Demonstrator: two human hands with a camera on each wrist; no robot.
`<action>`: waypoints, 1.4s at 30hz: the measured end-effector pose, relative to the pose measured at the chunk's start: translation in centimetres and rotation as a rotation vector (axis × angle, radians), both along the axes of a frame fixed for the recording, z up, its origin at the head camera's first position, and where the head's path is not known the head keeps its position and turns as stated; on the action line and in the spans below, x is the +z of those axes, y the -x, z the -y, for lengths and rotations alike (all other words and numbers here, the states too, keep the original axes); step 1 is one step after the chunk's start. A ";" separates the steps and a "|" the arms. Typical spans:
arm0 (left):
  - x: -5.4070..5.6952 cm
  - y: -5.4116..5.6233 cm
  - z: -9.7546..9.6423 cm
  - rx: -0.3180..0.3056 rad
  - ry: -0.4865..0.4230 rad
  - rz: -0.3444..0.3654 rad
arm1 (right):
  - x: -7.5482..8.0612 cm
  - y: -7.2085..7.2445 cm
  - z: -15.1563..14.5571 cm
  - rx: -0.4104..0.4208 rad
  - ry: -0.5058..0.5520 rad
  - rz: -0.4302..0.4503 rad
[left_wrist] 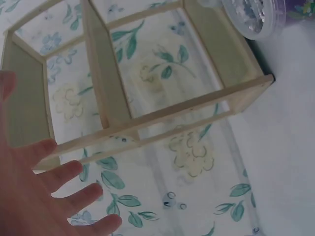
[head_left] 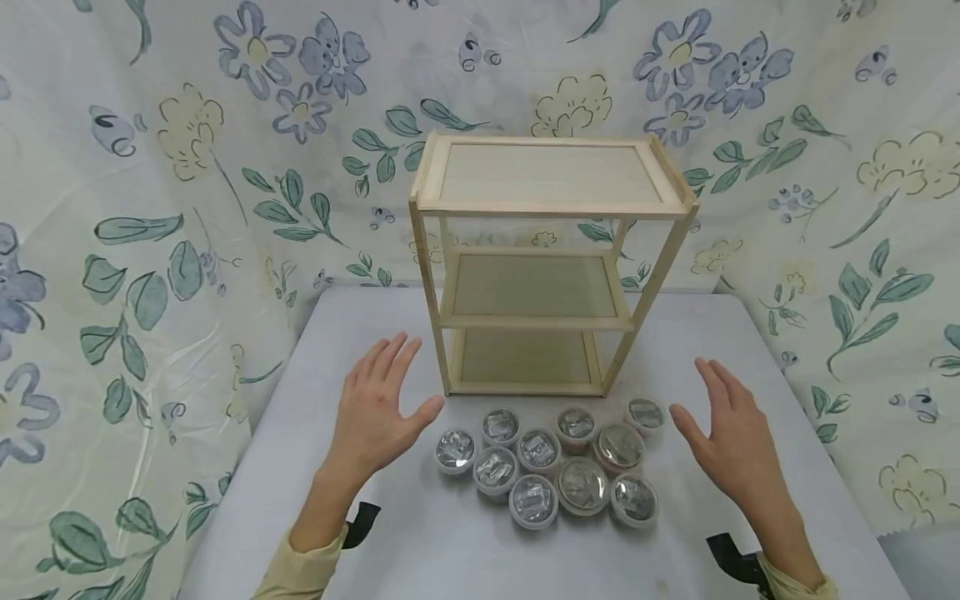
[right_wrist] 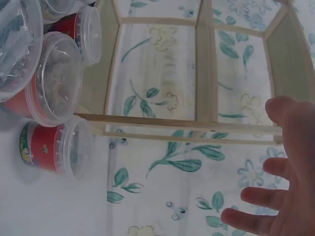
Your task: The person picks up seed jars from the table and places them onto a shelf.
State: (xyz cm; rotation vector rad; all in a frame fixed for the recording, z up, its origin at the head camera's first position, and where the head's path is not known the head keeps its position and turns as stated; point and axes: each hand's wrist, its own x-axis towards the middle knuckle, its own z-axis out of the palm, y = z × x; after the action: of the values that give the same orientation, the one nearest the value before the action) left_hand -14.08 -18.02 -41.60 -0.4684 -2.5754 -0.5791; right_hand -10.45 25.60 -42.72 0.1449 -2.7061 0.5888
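Ten round, clear-lidded plastic tubs (head_left: 533,502) stand in a loose cluster at the lower centre of the head view, their lids facing up and silvery contents showing through. Seen from above they are circular, so no long axis can be read in that view; in the right wrist view, a red-labelled tub (right_wrist: 47,147) at the left lies sideways across the picture, its axis running left to right and its lid pointing right. A tub with a purple label (left_wrist: 256,17) is cut off at the upper right of the left wrist view.

Just above the cluster in the head view, a three-tier wooden shelf (head_left: 536,315) stands upright, its long side running left to right and its open front turned toward the bottom of the frame.

The left hand (head_left: 375,412), left of centre, is empty, its fingers extended toward the top of the frame and its thumb toward the shelf's front left leg. The right hand (head_left: 731,437), at the right, is likewise empty, its fingers extended toward the upper left and its thumb near the rightmost tub.

Yellowish sleeves (head_left: 300,568) and black straps (head_left: 362,525) show at both wrists. Floral cloth (head_left: 420,58) hangs behind the white table (head_left: 420,554).
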 end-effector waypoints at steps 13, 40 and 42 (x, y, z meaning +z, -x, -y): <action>-0.8 -0.4 -1.5 -0.059 -0.039 0.040 | -2.1 0.6 0.2 0.054 0.071 0.043; -1.7 -1.8 -4.7 -0.204 -0.110 0.076 | -11.1 3.5 -2.5 0.185 0.415 0.237; -1.7 -1.8 -4.8 -0.211 -0.112 0.073 | -11.6 3.5 -2.7 0.177 0.435 0.264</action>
State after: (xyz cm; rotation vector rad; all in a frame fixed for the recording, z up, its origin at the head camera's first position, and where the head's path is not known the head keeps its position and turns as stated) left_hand -12.27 -13.25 -43.26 -0.6977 -2.5621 -0.8232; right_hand -13.94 28.28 -54.27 0.2044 -2.7478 1.3149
